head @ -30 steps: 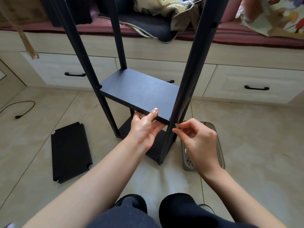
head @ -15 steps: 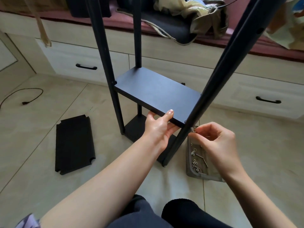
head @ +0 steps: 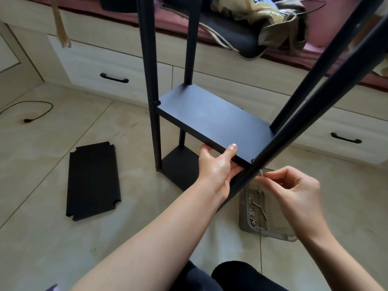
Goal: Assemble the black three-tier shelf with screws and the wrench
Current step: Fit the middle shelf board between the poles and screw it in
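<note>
Middle-tier fastening is in hand: the left hand [head: 218, 164] grips the middle shelf board [head: 214, 120] at its near edge, while the right hand [head: 294, 185] pinches a screw [head: 261, 172] against the near-right pole [head: 315, 106]. Next, seat it squarely in the hole, then use the wrench; the loose third board [head: 93, 180] lies on the floor

The shelf board [head: 212, 120] and the poles [head: 310, 114] beside it look matt black. Floor tiles [head: 52, 164] beneath gleam smooth; the screws [head: 259, 208] are shiny metal.

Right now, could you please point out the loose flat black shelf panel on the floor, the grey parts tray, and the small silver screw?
loose flat black shelf panel [head: 93, 181], head view, middle of its top face.
grey parts tray [head: 279, 229], head view, bare right floor.
small silver screw [head: 261, 172], head view, its shaft.
</note>
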`<action>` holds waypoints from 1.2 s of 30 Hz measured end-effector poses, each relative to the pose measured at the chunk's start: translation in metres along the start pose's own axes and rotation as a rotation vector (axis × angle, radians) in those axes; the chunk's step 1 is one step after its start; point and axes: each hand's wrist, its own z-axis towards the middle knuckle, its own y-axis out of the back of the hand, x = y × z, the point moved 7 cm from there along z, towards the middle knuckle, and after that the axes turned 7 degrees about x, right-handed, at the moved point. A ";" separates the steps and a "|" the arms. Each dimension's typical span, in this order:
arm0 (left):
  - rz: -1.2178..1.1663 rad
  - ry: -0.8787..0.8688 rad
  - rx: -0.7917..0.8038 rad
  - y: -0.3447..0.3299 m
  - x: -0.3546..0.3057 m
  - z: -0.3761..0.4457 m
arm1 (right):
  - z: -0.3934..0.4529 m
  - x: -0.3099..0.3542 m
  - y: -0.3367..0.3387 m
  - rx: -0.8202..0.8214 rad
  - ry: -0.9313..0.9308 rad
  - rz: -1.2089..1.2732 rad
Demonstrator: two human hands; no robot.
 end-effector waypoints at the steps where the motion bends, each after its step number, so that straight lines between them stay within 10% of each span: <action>1: -0.007 0.000 -0.002 0.000 0.000 0.000 | -0.001 0.002 0.000 0.001 0.010 -0.033; 20: -0.029 0.010 -0.024 0.001 0.000 0.002 | -0.005 0.027 -0.001 -0.032 0.304 -0.395; 26: 0.003 -0.004 -0.033 0.002 0.000 0.004 | 0.001 0.005 -0.001 0.016 0.012 0.053; 36: -0.031 0.002 -0.004 0.003 0.002 0.010 | 0.000 0.012 -0.002 -0.003 0.117 -0.105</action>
